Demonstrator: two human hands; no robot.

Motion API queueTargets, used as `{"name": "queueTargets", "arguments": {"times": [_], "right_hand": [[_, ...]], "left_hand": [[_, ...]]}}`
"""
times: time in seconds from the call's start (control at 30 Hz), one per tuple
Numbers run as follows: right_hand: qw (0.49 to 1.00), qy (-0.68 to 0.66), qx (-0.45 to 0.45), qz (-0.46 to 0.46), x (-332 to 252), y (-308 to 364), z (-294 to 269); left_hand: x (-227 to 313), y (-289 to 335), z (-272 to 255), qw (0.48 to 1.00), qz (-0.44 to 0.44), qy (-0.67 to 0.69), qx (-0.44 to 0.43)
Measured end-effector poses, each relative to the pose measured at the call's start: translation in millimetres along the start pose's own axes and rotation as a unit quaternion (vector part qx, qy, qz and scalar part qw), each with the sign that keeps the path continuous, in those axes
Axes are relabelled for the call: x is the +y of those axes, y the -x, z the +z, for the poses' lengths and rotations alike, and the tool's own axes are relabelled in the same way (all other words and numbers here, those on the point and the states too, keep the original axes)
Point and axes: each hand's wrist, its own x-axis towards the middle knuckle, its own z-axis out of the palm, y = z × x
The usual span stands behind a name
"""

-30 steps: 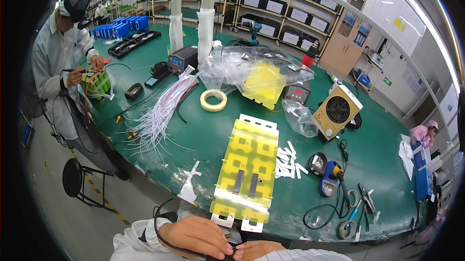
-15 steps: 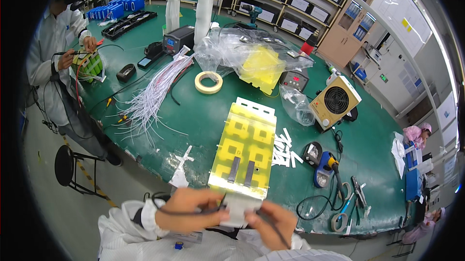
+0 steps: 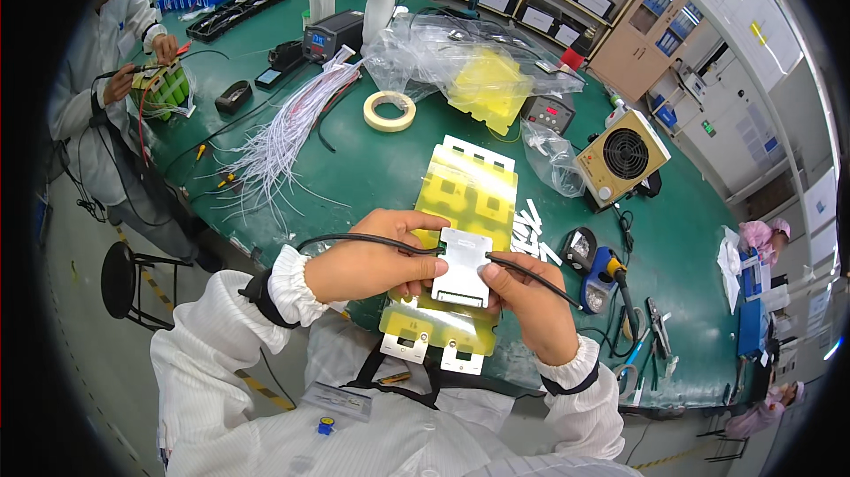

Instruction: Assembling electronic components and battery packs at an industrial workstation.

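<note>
Between my two hands is a flat silver battery protection board (image 3: 466,257), with a slotted connector along its near edge and a black cable leaving each side. My left hand (image 3: 376,256) grips its left edge, thumb on top, beside the left cable. On the opposite edge my right hand (image 3: 531,300) pinches it near the right cable. Below the board lies a long yellow panel (image 3: 469,180) with square cut-outs and white slotted ends. Its middle is hidden by the board and my hands, and its near end reaches the table's edge.
The green table (image 3: 354,176) holds white wires (image 3: 297,127), a tape roll (image 3: 390,111), white strips (image 3: 531,234), a fan unit (image 3: 622,158) and a soldering iron stand (image 3: 598,278). Plastic bags (image 3: 425,52) lie farther back. At left a co-worker (image 3: 97,114) handles a green battery pack (image 3: 164,92).
Both hands have risen away from my body and forward over the yellow panel, carrying the board. It now shows its broad face clearly. My hands cover the panel's dark strips.
</note>
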Motion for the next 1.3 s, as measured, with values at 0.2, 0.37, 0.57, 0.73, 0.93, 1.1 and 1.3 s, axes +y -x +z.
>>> {"name": "queueTargets", "arguments": {"times": [0.2, 0.37, 0.57, 0.73, 0.93, 1.1, 1.3], "right_hand": [[0.996, 0.086, -0.031, 0.02, -8.4, -2.9, -5.7], [0.997, 0.06, -0.021, 0.04, -3.0, -6.0, -7.8], [0.996, 0.072, -0.019, 0.044, -3.1, -2.1, -3.6], [0.995, 0.083, -0.012, 0.05, -5.1, -1.6, -2.2], [0.994, 0.101, 0.014, 0.049, -4.4, -3.8, -1.1], [0.993, 0.105, 0.012, 0.051, -2.2, -4.1, -1.9], [0.994, 0.105, 0.026, 0.034, 0.5, -4.5, 0.3]], "left_hand": [[-7.9, -10.1, -4.7, 1.0, 0.015, -0.012, 0.017], [-5.6, -9.9, -3.2, 0.999, -0.018, -0.004, 0.027], [-17.8, -11.9, -5.3, 0.997, 0.038, -0.047, 0.053], [-23.0, -10.6, -4.6, 0.99, 0.069, -0.096, 0.076], [-12.3, -9.9, 0.1, 0.996, 0.016, -0.009, 0.082], [-17.7, -7.8, 1.7, 0.997, 0.011, -0.01, 0.074], [-16.2, -10.4, 0.8, 0.996, -0.007, -0.034, 0.085]]}}
